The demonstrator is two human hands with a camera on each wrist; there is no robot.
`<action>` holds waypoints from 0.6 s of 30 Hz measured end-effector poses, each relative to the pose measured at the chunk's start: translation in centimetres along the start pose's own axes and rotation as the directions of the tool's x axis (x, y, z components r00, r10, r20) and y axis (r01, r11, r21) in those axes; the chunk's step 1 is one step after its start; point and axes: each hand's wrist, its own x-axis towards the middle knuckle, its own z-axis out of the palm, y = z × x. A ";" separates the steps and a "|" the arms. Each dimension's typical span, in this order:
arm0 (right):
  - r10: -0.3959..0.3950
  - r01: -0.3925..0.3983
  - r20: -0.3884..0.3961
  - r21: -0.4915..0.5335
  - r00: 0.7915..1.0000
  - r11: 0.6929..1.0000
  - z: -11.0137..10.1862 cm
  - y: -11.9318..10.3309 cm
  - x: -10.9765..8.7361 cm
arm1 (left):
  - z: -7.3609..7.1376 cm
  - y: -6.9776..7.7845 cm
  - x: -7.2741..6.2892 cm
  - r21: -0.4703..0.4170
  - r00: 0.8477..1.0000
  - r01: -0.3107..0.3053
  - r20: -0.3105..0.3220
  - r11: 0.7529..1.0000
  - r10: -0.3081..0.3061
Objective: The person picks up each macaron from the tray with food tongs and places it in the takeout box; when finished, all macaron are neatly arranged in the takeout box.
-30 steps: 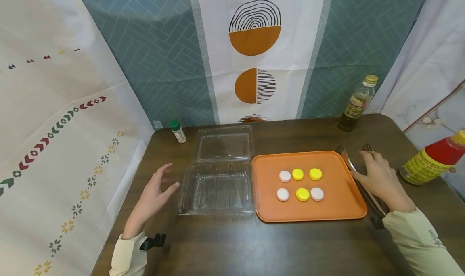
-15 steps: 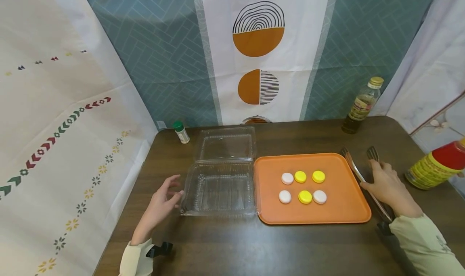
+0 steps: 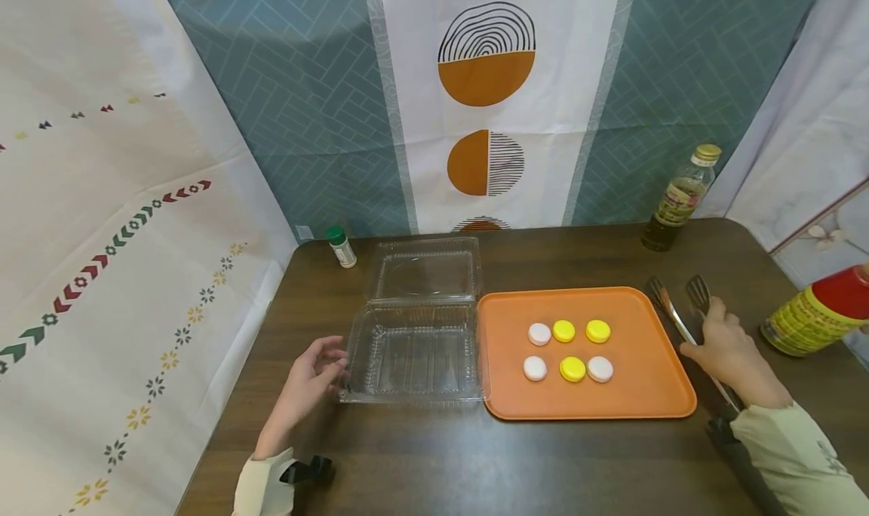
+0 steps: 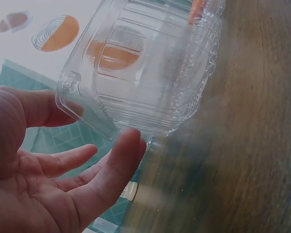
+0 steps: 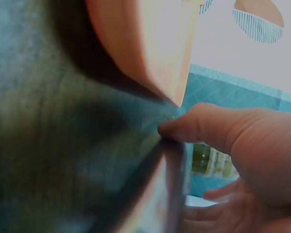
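Near the left side of the clear plastic clamshell container [image 3: 421,395] is my left hand [image 3: 308,380], its fingers loosely bent. In the left wrist view the thumb [image 4: 48,109] lies at the container's corner, and the other fingers stay spread apart. My right hand [image 3: 736,357] holds metal tongs [image 3: 668,305] beside the tray, thumb on one arm and fingers at the other side. The tong heads lie apart on the table. An orange tray [image 3: 645,395] carries several small round macaron-like sweets, some yellow [image 3: 572,369], some pale pink [image 3: 600,369].
The container's lid [image 3: 428,271] lies folded back towards the wall. A green-capped shaker [image 3: 342,248] stands at the back left, an oil bottle [image 3: 679,203] at the back right. A red and yellow bottle [image 3: 818,312] stands right of my right hand.
My left hand has moved right and down to the container's edge. The tong heads have drawn slightly closer together under my right hand. The head view has shifted a little.
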 end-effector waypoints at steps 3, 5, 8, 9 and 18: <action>-0.002 0.002 -0.029 0.007 1.000 1.000 -0.1 0.3 -0.4 | 0.1 -0.1 0.1 -0.015 1.000 0.002 -0.007 1.000 -0.002; -0.006 0.006 -0.053 0.006 0.999 1.000 -0.2 0.4 -0.8 | 0.2 -0.1 0.1 -0.019 1.000 0.006 -0.010 1.000 -0.006; -0.029 0.030 -0.104 0.005 0.994 1.000 -0.2 0.6 -1.5 | 0.3 -0.1 0.2 -0.023 1.000 0.014 -0.010 1.000 -0.014; -0.042 0.042 -0.121 0.001 0.992 0.999 -0.2 0.7 -1.7 | 0.3 -0.1 0.3 -0.024 1.000 0.018 -0.008 1.000 -0.018; -0.081 0.073 -0.248 -0.043 0.965 0.996 -0.3 0.6 -3.3 | 0.6 0.0 0.3 -0.048 0.999 0.048 -0.017 0.998 -0.049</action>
